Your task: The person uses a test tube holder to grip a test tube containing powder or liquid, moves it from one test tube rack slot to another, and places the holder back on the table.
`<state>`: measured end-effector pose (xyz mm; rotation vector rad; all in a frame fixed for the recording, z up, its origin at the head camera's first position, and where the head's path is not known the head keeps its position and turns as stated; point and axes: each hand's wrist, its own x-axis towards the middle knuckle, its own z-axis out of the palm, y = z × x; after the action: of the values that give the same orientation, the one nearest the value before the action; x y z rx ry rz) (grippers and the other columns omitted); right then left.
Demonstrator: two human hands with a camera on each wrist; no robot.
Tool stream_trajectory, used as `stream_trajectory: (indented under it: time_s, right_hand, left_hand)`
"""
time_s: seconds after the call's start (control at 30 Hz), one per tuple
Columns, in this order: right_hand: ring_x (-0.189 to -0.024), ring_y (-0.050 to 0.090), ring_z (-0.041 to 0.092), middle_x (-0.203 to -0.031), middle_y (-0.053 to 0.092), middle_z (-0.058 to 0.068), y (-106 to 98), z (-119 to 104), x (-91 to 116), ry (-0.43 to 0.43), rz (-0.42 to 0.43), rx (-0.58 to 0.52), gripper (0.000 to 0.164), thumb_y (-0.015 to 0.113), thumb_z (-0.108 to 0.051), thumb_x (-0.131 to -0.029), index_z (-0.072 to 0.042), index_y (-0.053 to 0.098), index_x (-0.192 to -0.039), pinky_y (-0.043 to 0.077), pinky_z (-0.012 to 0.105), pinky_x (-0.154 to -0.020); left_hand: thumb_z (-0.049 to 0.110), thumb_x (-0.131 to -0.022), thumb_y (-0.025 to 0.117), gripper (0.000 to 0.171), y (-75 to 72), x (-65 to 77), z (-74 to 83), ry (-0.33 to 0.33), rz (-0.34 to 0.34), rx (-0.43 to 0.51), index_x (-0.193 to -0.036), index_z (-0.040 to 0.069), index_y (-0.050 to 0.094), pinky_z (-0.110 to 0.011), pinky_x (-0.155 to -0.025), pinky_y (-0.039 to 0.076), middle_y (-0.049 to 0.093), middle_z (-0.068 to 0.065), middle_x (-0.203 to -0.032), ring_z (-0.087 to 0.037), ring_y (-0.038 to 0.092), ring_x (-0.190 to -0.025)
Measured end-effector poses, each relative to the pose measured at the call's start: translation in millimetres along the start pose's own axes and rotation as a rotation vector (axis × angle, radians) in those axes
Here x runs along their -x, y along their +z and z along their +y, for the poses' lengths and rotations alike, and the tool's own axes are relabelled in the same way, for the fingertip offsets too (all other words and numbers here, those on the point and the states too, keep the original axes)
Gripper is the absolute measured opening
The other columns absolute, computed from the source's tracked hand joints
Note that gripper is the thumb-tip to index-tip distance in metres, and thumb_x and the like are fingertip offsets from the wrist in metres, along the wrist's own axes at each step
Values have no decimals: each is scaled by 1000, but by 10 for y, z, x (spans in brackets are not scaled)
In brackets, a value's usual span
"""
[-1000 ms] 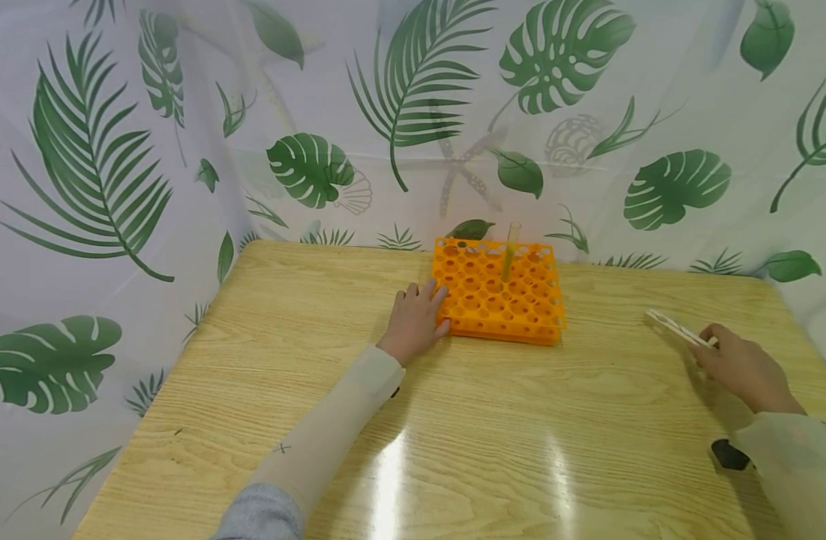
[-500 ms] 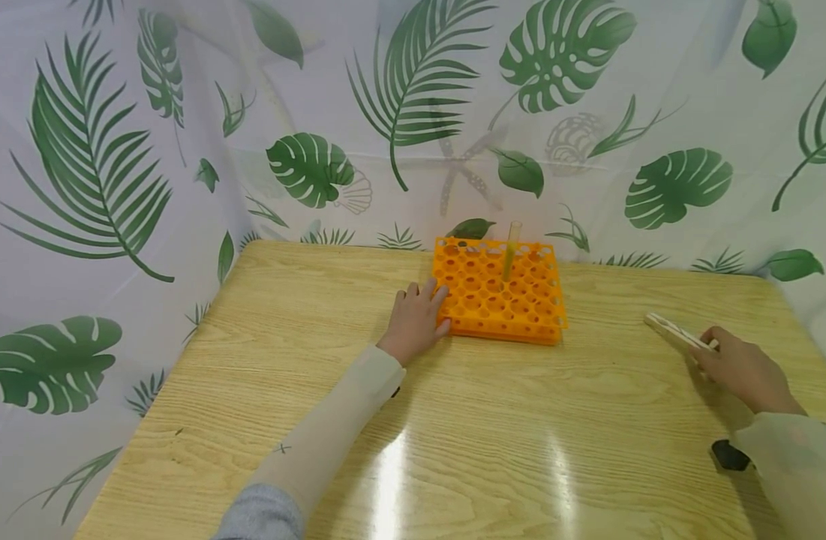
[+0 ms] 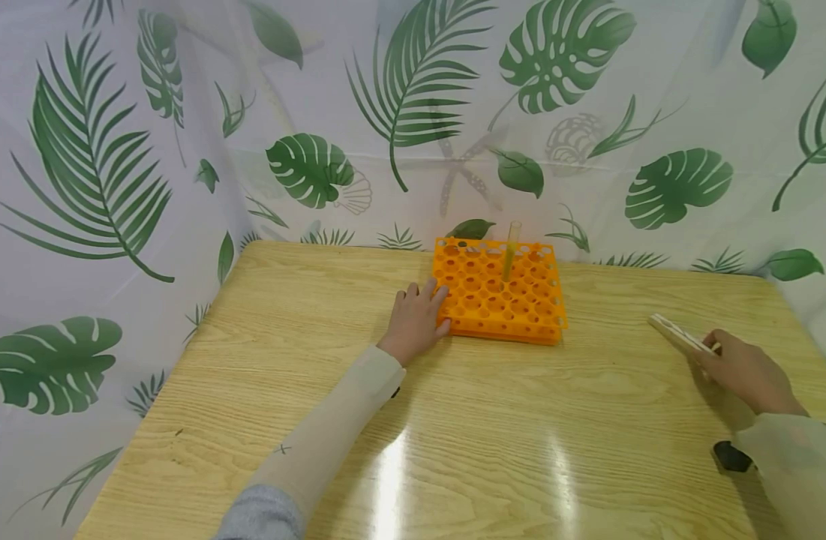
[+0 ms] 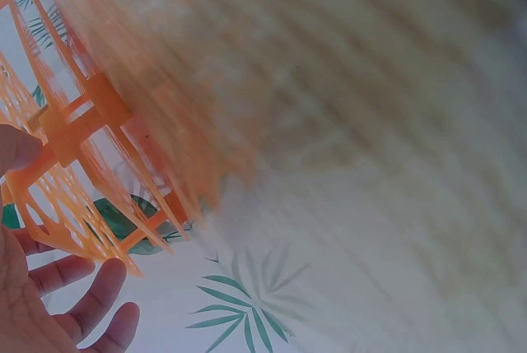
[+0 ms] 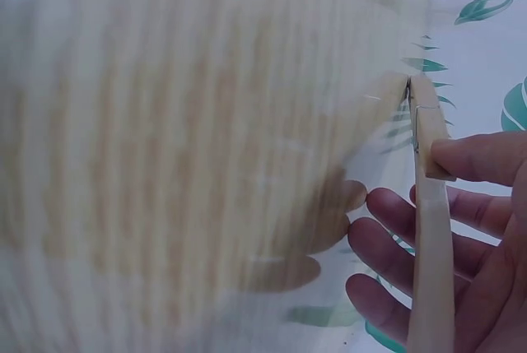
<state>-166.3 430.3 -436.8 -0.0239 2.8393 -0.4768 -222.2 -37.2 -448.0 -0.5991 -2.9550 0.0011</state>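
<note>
In the head view an orange test tube rack (image 3: 497, 296) with rows of round holes stands toward the back of the table. One clear test tube (image 3: 509, 251) with yellowish liquid stands upright in it, slightly tilted. My left hand (image 3: 416, 322) holds the rack's left end, thumb at the front corner; in the left wrist view the thumb (image 4: 18, 149) lies against the orange frame. Off to the right, my right hand (image 3: 746, 367) grips a wooden test tube holder (image 5: 434, 246), its tip pointing toward the rack. The thumb presses its short arm near the wire spring (image 5: 417, 129). Nothing sits in the holder.
Everything rests on a light wood-grain table (image 3: 304, 382). A white leaf-print curtain (image 3: 399, 202) hangs close behind the rack and along the left side. Glare streaks lie on the front of the tabletop.
My right hand and the test tube holder have shifted slightly down and to the right. The left hand, rack and test tube stay where they were.
</note>
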Motion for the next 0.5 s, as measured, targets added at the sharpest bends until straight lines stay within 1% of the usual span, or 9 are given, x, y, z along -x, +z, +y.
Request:
stream_trajectory:
  time_s: [0.1,0.33,0.5]
  right_hand:
    - [-53,42,17,-67,58,2,-1,8,-4,3,0,4,42,36,-38,-98,2,47,-107,32,32,-48]
    - [-58,49,16,-72,61,4,-8,53,-27,0,-11,12,46,39,-40,-98,4,48,-109,36,31,-50]
    - [-59,50,16,-74,61,5,-3,77,-35,-8,-7,26,46,42,-38,-97,5,49,-108,36,30,-52]
  left_hand:
    - [44,-94,50,49,7,2,-1,2,6,5,-135,18,43,-38,-83,44,43,-6,-137,-28,51,-104]
    - [45,-94,50,50,15,8,-4,6,12,-10,-135,18,43,-38,-82,44,43,-6,-136,-27,51,-103]
    - [44,-93,51,50,1,10,-1,11,24,-3,-134,17,43,-38,-82,44,44,-6,-136,-28,51,-102]
